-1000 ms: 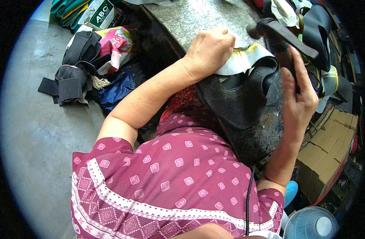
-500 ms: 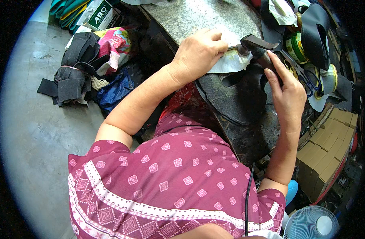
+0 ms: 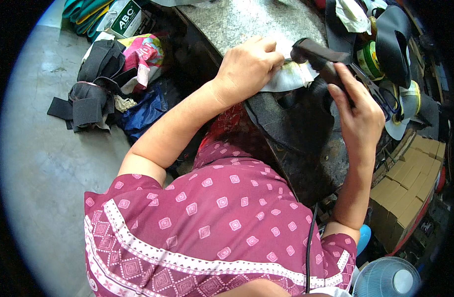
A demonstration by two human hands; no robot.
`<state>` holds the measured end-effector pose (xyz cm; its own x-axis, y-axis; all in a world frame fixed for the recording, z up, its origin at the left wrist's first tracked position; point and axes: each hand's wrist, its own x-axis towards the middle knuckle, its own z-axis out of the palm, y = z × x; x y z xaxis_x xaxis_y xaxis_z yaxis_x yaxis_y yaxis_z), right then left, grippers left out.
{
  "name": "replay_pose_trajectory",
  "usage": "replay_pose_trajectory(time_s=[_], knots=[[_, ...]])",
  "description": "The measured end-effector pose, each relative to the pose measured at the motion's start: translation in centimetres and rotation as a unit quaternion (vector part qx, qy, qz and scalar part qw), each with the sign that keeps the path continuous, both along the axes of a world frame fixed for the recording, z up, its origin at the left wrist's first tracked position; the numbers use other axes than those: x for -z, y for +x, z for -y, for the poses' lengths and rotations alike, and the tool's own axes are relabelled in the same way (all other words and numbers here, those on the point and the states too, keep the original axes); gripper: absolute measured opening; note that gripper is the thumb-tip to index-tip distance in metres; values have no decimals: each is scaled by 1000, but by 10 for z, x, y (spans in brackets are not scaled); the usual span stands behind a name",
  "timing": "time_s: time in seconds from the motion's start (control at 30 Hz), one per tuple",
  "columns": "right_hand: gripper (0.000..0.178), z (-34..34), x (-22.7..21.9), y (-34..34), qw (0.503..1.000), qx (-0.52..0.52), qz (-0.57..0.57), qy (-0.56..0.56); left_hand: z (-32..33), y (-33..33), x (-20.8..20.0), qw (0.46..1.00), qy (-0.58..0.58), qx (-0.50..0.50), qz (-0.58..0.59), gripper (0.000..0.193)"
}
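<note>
My right hand (image 3: 358, 106) is wrapped round the handle of a dark hammer (image 3: 318, 53), its head tilted and slightly blurred above a work surface. Below the hammer's head lies a thin whitish sheet (image 3: 289, 79) with an uneven edge. My left hand (image 3: 249, 67) is closed in a pinch at the sheet's left side, the fingertips partly hidden by the hand itself. Under the sheet is a mottled grey slab (image 3: 252, 24). A black, curved flat piece (image 3: 271, 121) sits at the slab's near edge, partly in the hammer's shadow.
Scissors with dark blue handles (image 3: 388, 101), a green tin (image 3: 369, 60) and black sheet scraps (image 3: 393, 47) crowd the right side. A cardboard box (image 3: 405, 183) and a fan (image 3: 388, 277) stand at lower right. On the left floor lie dark cloth scraps (image 3: 88, 101) and a blue bag (image 3: 147, 111).
The hammer's head has lifted off the whitish sheet and swung a little up and left. My right hand has shifted slightly with it. My left hand stays in place.
</note>
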<state>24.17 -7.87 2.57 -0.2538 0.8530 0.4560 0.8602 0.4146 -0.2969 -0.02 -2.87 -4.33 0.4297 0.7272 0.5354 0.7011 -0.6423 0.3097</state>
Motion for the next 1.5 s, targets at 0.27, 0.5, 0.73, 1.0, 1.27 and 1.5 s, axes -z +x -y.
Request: replay_pose_trajectory(time_s=[0.27,0.5,0.73,1.0,1.27,1.5], knots=[[46,-4,18,-8,997,19,73,-16,6,-1,-2,999,-1,-35,5,11],[42,-7,21,1,997,12,65,-32,7,-12,-2,996,-47,9,78,11],[38,-6,-6,-11,986,-18,-167,21,4,-11,0,999,-14,31,22,10],[40,-7,9,-14,997,25,50,-43,8,-9,1,999,-21,28,18,11],[38,-1,12,-18,987,61,78,-124,10,-6,-3,1000,-2,3,-18,11],[40,-14,-4,19,928,-18,-297,-224,15,-7,-15,992,-91,-81,-40,25]])
